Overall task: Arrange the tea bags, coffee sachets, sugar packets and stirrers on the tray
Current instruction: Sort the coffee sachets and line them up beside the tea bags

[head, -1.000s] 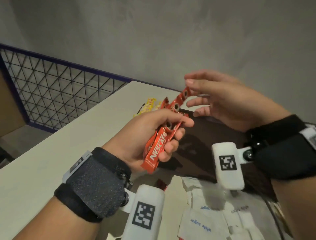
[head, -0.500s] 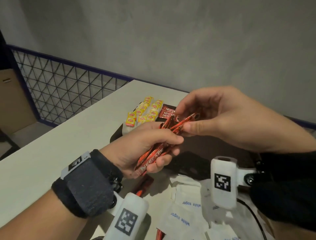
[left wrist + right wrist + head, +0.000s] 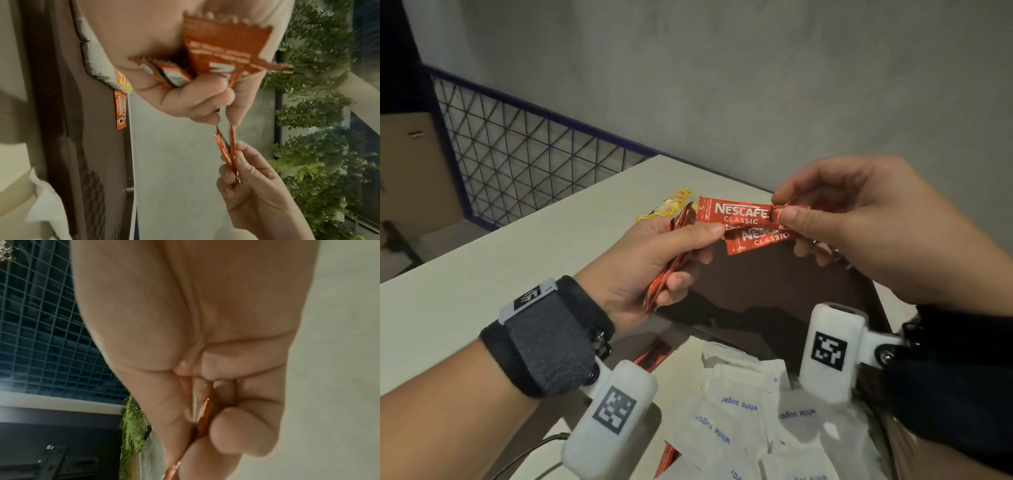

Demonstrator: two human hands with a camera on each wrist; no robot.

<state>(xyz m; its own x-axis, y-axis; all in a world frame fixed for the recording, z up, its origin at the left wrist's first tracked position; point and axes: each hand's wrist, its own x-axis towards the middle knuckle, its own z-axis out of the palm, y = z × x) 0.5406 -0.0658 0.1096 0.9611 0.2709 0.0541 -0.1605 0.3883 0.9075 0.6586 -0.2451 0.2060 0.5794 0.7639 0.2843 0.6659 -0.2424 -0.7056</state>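
My left hand [image 3: 688, 253] grips a bundle of red Nescafe coffee sachets [image 3: 671, 260] above the near left corner of the dark brown tray [image 3: 774, 291]. My right hand [image 3: 787, 219] pinches the right ends of two sachets [image 3: 736, 214] that stretch flat between both hands. Their left ends sit under my left thumb. The left wrist view shows the bundle [image 3: 222, 48] in my left hand [image 3: 205, 100] and my right hand [image 3: 236, 170] pinching the two sachets [image 3: 225, 151]. Only sachet edges [image 3: 203, 415] show between the fingers in the right wrist view.
Yellow tea bags [image 3: 671, 205] lie at the tray's far left, with one sachet [image 3: 120, 110] beside them. White sugar packets [image 3: 739, 411] are heaped on the table near me. Loose red sachets [image 3: 654, 356] lie by the heap. A wire fence [image 3: 517, 154] borders the table's left.
My right hand has drawn two sachets out of the bundle to the right, so their printed faces now show. My left hand still grips the bundle.
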